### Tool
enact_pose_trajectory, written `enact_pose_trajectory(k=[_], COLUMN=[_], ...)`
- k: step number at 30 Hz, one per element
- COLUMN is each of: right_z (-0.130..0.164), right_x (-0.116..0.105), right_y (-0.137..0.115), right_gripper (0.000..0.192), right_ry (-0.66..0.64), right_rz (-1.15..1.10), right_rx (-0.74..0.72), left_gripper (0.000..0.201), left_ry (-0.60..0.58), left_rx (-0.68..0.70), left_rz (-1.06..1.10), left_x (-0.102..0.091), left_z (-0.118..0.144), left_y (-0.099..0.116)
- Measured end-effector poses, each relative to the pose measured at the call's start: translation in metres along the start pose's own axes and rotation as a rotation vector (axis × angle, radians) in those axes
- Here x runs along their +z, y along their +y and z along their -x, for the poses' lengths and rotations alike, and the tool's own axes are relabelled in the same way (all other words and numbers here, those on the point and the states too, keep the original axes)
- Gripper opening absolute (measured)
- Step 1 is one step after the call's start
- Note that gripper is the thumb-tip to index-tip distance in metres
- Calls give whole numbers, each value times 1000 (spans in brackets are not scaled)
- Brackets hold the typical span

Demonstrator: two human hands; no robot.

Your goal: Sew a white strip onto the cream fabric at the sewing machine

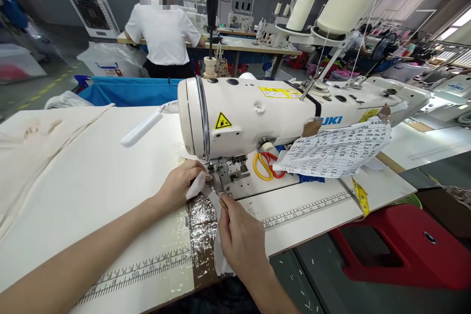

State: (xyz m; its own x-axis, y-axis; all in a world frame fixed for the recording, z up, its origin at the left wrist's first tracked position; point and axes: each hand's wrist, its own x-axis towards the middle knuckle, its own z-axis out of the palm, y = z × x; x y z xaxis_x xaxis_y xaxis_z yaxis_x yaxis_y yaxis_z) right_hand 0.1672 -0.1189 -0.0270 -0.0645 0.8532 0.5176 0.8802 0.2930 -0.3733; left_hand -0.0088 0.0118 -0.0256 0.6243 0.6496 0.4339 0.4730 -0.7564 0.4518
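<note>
Beneath the head of a white sewing machine (231,117), my left hand (180,184) pinches a small piece of white fabric (197,186) close to the presser foot. My right hand (243,235) is closed on slim metal tweezers (218,190), whose tips point up toward the needle area and touch or nearly touch the fabric there. More of the white fabric hangs down past the table's front edge, left of my right hand and partly hidden by it. The needle itself is hard to make out behind my fingers.
Scissors (262,167) with yellow and red handles lie right of the needle area. A written paper sheet (338,149) is taped to the machine. A yellow tape measure (361,198) hangs over the edge near a red stool (401,250). Cream fabric (33,157) lies at left.
</note>
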Motion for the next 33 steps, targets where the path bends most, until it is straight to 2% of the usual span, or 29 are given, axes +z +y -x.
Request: enact_pose_trajectory(k=[6,13,21,24,28,33], right_z=[-2,-1,1,0,-1,3], right_x=[3,2,3,4,6,0], right_y=[0,-1,0,0,0,-2], right_gripper=[38,42,39,39,37,33], right_ry=[14,-16,-11,-3,-6,-19], right_rz=[24,57,9,14,35,59], right_rx=[-14,-14,14,13,12,38], left_gripper=[23,14,24,20,18,24], left_ry=[20,-30,-9,18,56,-73], left_rx=[-7,-35,-102,-60,95,179], left_rz=[-3,-82,76,37,-84,-171], left_x=[2,1,-2,0,3,-7], left_z=[-1,-2,-3,-1,0,-1], left_y=[1,1,3,3,2,8])
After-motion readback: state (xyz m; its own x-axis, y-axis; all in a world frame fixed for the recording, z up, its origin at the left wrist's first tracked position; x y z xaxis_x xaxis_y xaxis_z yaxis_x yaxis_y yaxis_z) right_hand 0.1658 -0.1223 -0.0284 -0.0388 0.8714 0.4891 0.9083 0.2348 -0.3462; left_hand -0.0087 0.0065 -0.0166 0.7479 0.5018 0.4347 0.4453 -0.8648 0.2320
